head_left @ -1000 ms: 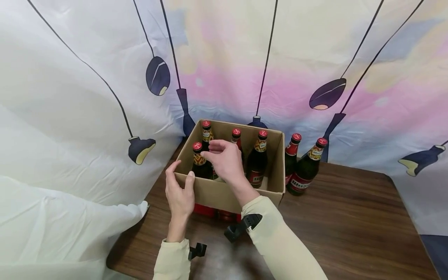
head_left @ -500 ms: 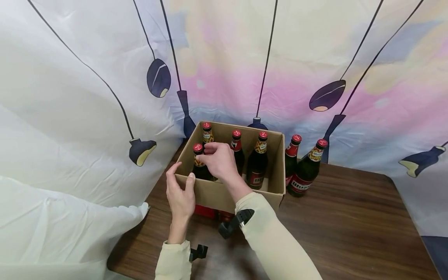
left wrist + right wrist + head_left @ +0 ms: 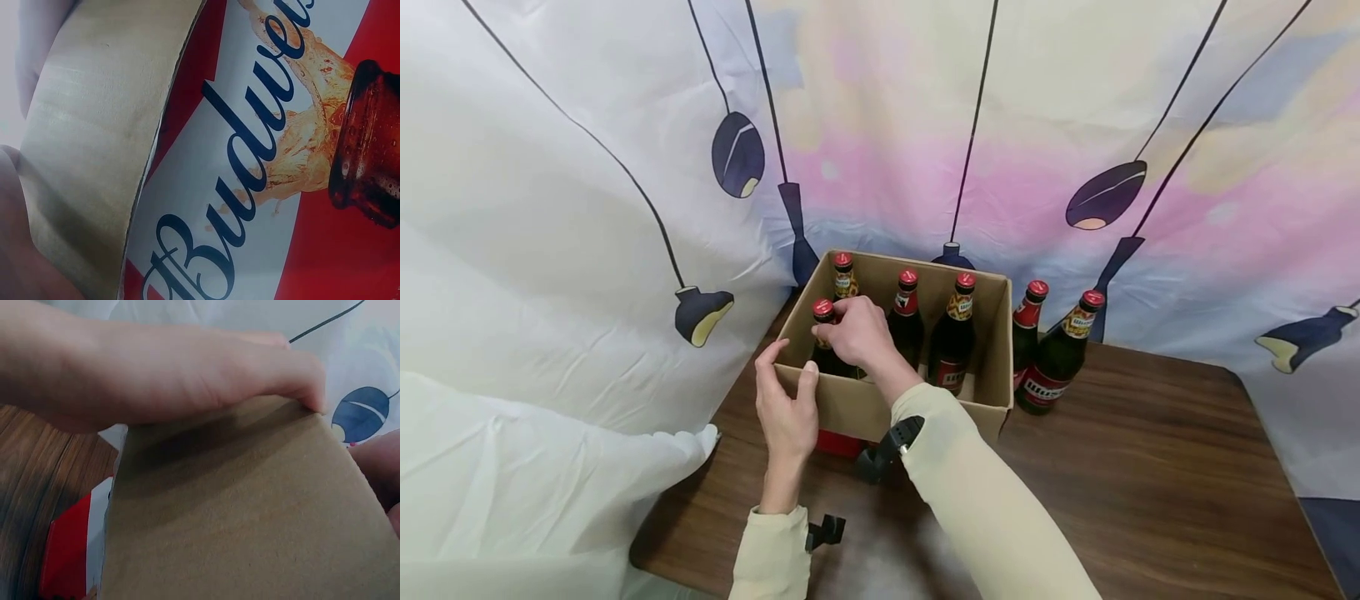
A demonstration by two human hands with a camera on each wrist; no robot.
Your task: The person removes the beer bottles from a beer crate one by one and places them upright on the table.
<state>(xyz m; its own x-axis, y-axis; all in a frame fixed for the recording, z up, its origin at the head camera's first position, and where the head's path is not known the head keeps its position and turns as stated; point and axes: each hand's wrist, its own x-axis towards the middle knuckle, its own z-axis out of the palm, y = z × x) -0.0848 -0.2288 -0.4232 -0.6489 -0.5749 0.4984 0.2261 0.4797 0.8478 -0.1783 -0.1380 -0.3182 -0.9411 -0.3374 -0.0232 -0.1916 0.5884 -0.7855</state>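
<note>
An open cardboard box with several capped beer bottles upright inside stands on the wooden table. At its front left corner, my left hand grips the rim, thumb over the front flap. My right hand reaches over the front flap and pinches the neck of the front left beer bottle, just under its red cap; the bottle's lower part is hidden by the flap. The left wrist view shows the brown flap folded outward above the printed red and white box side. In the right wrist view the flap hides the bottles.
Two more beer bottles stand right beside the box, one with a red neck label and one with a yellow neck label. Brown table extends to the right. A printed cloth hangs behind, and white fabric bunches at left.
My right hand has moved left and closed in on the front left bottle's neck, uncovering more of the middle bottle. My left hand stays on the box corner.
</note>
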